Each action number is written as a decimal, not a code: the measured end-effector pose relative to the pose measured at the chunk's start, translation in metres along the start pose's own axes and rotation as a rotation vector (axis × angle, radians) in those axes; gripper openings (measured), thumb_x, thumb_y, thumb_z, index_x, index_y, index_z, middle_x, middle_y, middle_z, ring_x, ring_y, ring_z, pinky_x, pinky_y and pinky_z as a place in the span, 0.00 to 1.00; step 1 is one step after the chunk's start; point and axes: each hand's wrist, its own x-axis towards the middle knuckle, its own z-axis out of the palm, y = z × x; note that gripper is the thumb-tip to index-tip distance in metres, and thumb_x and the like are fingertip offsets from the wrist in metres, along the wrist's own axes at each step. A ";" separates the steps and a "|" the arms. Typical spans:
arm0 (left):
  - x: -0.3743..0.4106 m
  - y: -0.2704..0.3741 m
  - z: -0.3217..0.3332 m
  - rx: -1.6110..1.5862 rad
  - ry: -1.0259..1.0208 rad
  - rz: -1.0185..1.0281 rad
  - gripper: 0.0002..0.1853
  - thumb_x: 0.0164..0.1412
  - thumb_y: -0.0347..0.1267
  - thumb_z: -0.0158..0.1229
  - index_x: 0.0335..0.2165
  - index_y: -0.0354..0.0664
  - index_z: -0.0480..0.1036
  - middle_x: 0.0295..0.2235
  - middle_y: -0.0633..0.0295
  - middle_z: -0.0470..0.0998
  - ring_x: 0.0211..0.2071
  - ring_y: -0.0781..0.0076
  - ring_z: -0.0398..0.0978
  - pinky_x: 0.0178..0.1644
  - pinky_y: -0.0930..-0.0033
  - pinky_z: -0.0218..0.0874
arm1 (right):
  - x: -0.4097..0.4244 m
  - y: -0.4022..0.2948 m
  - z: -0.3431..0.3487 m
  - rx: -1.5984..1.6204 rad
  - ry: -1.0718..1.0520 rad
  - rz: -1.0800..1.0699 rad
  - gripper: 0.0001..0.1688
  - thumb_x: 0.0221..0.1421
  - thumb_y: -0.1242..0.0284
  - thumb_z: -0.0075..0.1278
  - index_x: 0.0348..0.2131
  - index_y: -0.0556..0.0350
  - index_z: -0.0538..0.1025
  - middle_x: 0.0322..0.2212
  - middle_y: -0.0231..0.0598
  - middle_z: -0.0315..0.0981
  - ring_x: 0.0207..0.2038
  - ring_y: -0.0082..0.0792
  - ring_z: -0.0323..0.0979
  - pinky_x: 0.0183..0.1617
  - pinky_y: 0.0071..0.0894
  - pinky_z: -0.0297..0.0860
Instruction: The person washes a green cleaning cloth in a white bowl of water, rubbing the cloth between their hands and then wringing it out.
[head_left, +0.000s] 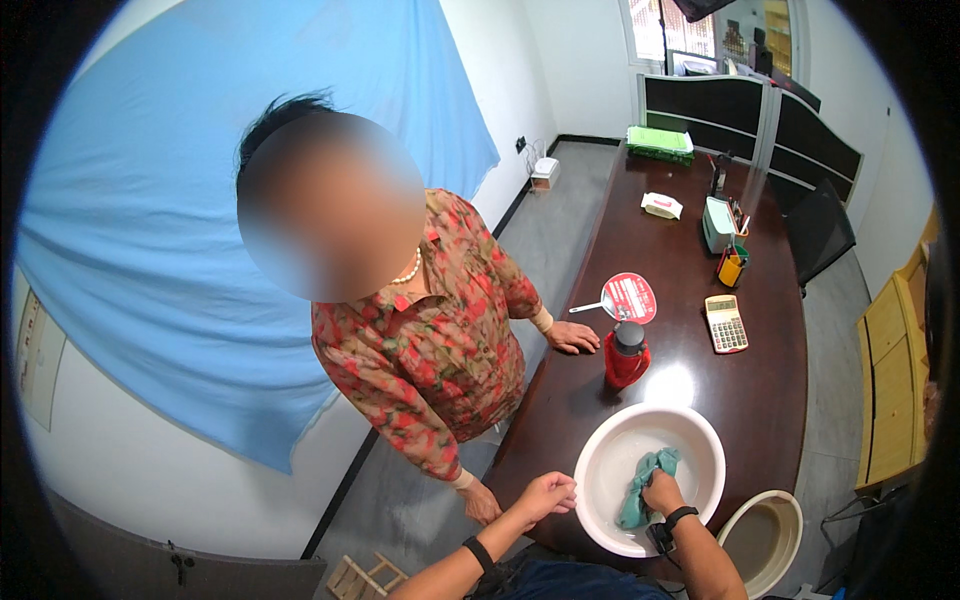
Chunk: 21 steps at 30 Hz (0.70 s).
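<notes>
A white plastic basin (589, 517) stands near the end of a dark wooden desk (555, 420), with some water visible in it. Inside the basin my right hand (663, 493) grips a wet-looking green cloth (636, 510), bunched up around my fingers. Just outside the left rim hovers my left hand (546, 498), its fingers loosely curled and nothing seen in them. Each of my wrists bears a black band, and a small dark device hangs at the right one.
Across the desk corner stands a person in a floral shirt (450, 352), both hands by the desk edge. Beyond the basin are a red bottle (627, 360), a hand fan (628, 298) and a calculator (726, 324). A second basin (795, 517) with murky water sits lower right.
</notes>
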 end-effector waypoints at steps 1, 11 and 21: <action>0.001 0.000 -0.001 -0.002 -0.001 0.000 0.13 0.66 0.38 0.55 0.43 0.40 0.72 0.37 0.60 0.78 0.37 0.71 0.78 0.43 0.68 0.71 | 0.002 0.000 0.000 0.000 -0.010 0.014 0.16 0.48 0.73 0.55 0.35 0.68 0.74 0.33 0.63 0.77 0.40 0.61 0.75 0.47 0.49 0.71; 0.009 0.004 -0.004 0.034 -0.002 -0.022 0.14 0.67 0.37 0.53 0.45 0.39 0.71 0.38 0.61 0.78 0.38 0.72 0.78 0.43 0.70 0.72 | 0.005 -0.004 -0.001 0.034 0.015 -0.004 0.16 0.48 0.73 0.56 0.35 0.68 0.74 0.33 0.63 0.77 0.40 0.60 0.76 0.46 0.48 0.72; 0.014 -0.001 0.001 0.014 0.009 -0.005 0.13 0.65 0.38 0.55 0.43 0.41 0.72 0.37 0.60 0.78 0.37 0.70 0.79 0.43 0.67 0.71 | 0.008 0.000 -0.004 0.010 -0.009 -0.006 0.21 0.44 0.71 0.59 0.36 0.70 0.74 0.33 0.63 0.77 0.40 0.58 0.76 0.46 0.46 0.72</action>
